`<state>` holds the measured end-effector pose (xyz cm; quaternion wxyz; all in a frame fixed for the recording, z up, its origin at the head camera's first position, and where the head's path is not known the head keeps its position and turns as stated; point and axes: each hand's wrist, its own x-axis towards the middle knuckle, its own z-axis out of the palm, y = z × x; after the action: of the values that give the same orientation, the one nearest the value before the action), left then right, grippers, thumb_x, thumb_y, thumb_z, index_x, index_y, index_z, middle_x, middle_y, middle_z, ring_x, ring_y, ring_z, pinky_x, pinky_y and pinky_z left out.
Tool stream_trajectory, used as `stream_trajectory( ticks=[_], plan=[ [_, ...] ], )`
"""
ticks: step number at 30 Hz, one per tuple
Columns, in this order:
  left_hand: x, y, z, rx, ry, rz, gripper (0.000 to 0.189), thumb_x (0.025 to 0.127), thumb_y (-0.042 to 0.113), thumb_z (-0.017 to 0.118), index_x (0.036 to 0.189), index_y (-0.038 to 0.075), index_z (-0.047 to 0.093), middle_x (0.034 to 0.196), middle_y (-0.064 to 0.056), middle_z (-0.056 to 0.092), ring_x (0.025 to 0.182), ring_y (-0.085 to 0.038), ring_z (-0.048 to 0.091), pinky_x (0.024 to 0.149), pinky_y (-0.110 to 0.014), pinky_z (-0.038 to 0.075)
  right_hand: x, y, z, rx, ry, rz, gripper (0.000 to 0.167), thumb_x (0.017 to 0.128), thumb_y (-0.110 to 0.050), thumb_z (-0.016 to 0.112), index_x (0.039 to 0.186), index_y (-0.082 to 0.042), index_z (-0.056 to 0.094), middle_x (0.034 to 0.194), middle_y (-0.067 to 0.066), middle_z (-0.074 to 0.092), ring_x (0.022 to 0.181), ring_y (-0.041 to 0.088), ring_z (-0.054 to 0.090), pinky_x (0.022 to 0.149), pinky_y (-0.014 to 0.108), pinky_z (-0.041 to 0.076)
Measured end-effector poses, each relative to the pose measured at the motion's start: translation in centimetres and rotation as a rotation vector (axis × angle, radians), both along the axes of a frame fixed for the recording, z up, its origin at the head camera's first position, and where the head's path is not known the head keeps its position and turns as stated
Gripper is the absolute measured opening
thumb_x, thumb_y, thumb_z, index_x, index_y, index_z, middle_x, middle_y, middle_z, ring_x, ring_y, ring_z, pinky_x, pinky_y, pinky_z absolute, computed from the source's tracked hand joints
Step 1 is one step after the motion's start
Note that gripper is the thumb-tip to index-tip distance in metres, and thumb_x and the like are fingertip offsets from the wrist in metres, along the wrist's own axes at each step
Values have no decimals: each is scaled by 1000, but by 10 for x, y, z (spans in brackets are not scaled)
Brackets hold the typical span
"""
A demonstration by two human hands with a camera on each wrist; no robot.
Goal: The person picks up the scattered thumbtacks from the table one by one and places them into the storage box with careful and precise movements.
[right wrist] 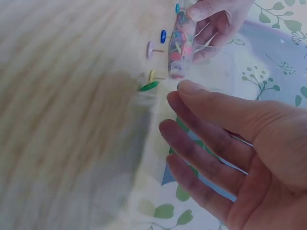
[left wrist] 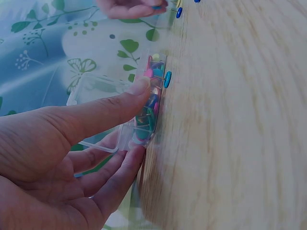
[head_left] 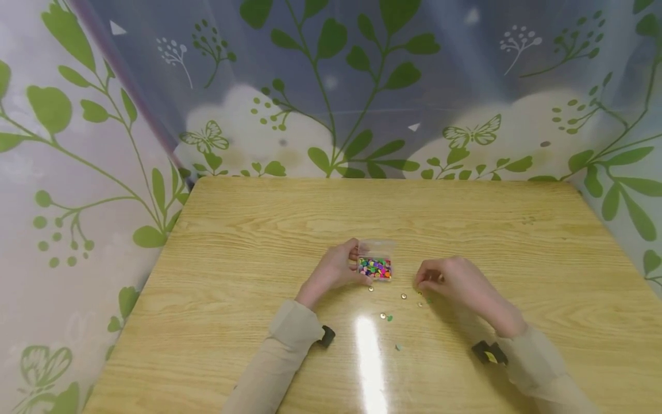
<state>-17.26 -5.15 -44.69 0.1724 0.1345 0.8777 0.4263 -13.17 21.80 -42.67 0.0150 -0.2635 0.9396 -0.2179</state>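
A small clear plastic box (left wrist: 125, 139) full of colourful thumbtacks (head_left: 374, 268) stands on the table with its lid (head_left: 383, 248) raised. My left hand (head_left: 335, 268) grips the box from the left, thumb on the near side and fingers behind. To the right, just above the tabletop, my right hand (head_left: 457, 280) has thumb and index finger together. A small blue thumbtack (left wrist: 157, 7) shows at those fingertips, mostly hidden. Near them on the wood lie a green thumbtack (right wrist: 149, 86) and a yellow one (right wrist: 152, 75).
More loose tacks lie on the wooden table (head_left: 248, 230) in front of the box, among them a blue tack (right wrist: 163, 36) and a lilac tack (right wrist: 150, 50). A leaf-patterned curtain (head_left: 289, 132) hangs behind the table's far edge.
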Motion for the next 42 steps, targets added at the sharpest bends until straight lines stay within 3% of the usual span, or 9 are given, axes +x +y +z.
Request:
stream_trajectory(
  ticks=[11,23,32,37,42],
  plan=[
    [-1,0,-1,4,-9,11,60,75,17,91,127,12,61,125,-13,64,108,-26,67,94,-38,55,-19,-34,5,-51,91,-47,5,89,-12,78,91,-16,77,85,-2,76,70,12,68,64,33,57],
    [-2,1,-2,5,-5,-6,62,75,17,91,129,11,60,126,-14,64,109,-27,67,93,-37,56,-29,-54,2,-73,67,-122,4,89,-18,79,92,-16,77,87,0,77,68,11,68,61,32,54],
    [-1,1,-1,-7,-1,4,62,75,17,91,129,11,61,128,-13,64,110,-27,67,96,-38,55,-21,-35,4,-58,77,-126,4,90,-14,77,94,-14,78,92,1,77,70,13,68,64,34,56],
    [0,1,1,-17,-4,4,62,75,17,91,129,11,61,127,-13,64,109,-27,66,96,-38,55,-13,-20,5,-15,79,-65,6,88,-9,78,90,-15,78,88,-2,77,68,9,66,63,30,56],
    [0,1,1,-23,-2,6,62,75,18,91,129,12,61,127,-12,64,109,-26,66,96,-38,54,-4,-8,1,1,12,-6,14,82,-3,81,88,-16,78,85,-5,76,70,6,66,64,26,56]
  ],
)
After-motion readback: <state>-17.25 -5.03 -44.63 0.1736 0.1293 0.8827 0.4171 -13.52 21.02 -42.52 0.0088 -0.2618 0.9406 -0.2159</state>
